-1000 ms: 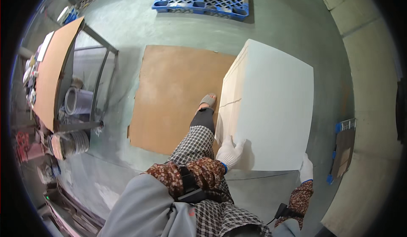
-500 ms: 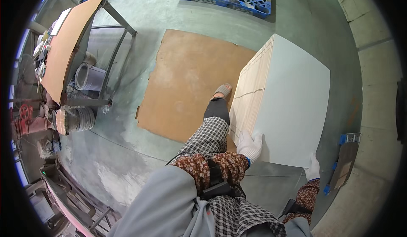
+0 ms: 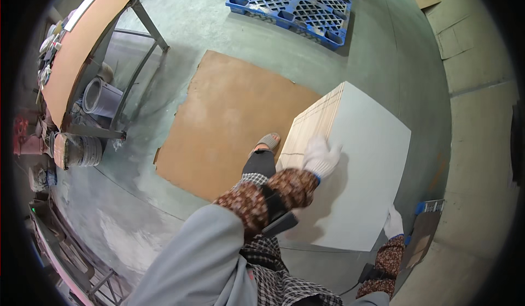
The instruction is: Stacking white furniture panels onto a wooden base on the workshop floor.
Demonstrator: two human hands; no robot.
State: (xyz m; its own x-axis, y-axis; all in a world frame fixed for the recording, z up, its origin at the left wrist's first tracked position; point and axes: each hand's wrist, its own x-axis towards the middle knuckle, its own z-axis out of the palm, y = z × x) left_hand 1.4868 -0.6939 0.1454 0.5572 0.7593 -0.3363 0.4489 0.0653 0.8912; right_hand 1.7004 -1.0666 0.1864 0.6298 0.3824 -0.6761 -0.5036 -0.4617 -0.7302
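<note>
A stack of thin panels (image 3: 372,164) stands before me, its top sheet pale grey-white and its layered side (image 3: 310,121) light wood-coloured. My left hand (image 3: 321,157), in a white knit glove and slightly blurred, is at the left top edge of the stack, thumb spread away from the fingers. Whether it presses on the panels is hard to make out. At the right edge, near the close corner, my right hand (image 3: 393,223), also gloved in white, has its fingers stretched along the side of the stack. Its fingertips are partly hidden.
Brown cardboard (image 3: 235,114) lies on the floor left of the stack, under my foot. Farther off is a blue plastic pallet (image 3: 290,10). A cardboard-topped table (image 3: 90,49) stands at left, with buckets (image 3: 102,98) beneath and beside it. A wall (image 3: 481,142) runs along the right.
The view has shifted, so the stack sits lower in it. Both hands have moved farther along the stack's edges, away from its near corners.
</note>
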